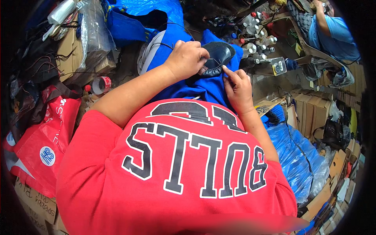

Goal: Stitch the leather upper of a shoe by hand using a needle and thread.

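Observation:
A dark, glossy leather shoe (214,66) with gathered edging rests on blue cloth (213,92) over my lap. My left hand (187,58) is closed at the shoe's left side, its fingertips pinching a thin, pale needle-like piece (212,59) that points across the opening. At the opposite edge, my right hand (239,88) has its fingers bent, with a fingertip pressed to the gathered rim. Whether thread runs between its fingers is too small to tell.
Several bottles (250,49) and a clear square container (279,66) stand beyond my right hand. A red bag (47,133) and a red-capped bottle (101,85) lie left; blue plastic wrap (293,156) and cardboard (309,107) lie right. Another person (333,35) sits at far right.

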The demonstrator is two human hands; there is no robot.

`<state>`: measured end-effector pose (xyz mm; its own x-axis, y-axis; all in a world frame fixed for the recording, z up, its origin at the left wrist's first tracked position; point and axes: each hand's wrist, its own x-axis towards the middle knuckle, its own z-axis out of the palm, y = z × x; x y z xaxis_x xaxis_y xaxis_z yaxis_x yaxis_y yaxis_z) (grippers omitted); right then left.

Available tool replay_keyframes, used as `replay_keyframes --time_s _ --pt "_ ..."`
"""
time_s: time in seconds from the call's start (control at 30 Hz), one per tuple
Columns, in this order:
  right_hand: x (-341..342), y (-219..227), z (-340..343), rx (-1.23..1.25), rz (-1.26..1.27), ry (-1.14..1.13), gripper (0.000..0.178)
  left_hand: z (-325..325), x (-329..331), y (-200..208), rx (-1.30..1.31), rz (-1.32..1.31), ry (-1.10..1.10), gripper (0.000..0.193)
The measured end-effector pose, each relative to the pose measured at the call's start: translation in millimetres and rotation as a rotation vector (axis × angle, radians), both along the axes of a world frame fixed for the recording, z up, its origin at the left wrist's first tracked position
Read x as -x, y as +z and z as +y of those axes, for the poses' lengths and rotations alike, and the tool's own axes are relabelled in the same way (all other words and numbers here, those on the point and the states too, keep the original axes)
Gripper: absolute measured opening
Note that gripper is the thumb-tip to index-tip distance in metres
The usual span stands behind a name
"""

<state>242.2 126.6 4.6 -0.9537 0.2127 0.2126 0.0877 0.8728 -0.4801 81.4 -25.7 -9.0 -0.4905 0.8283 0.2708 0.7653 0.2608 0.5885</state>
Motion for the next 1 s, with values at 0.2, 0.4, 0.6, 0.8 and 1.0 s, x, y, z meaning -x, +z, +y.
replay_keyframes --time_s 0.2,0.4,0.6,0.8,1.0 --pt "1 6 10 0.249 -0.104 -0.066 0.027 9 3 -3 -0.336 -0.655 -0.151 0.017" --pt "9 4 33 0.432 -0.158 -0.005 0.028 13 10 -20 -0.147 -0.291 -0.131 0.018" --pt "15 3 46 0.516 -0.256 0.030 0.027 16 10 -24 -0.115 -0.258 -0.119 0.018" --pt "19 5 49 0.494 -0.288 0.049 0.027 19 11 -24 -0.118 -0.219 -0.132 0.017" --pt "20 7 49 0.503 -0.305 0.045 0.026 21 12 -26 -0.138 -0.171 -0.137 0.017"
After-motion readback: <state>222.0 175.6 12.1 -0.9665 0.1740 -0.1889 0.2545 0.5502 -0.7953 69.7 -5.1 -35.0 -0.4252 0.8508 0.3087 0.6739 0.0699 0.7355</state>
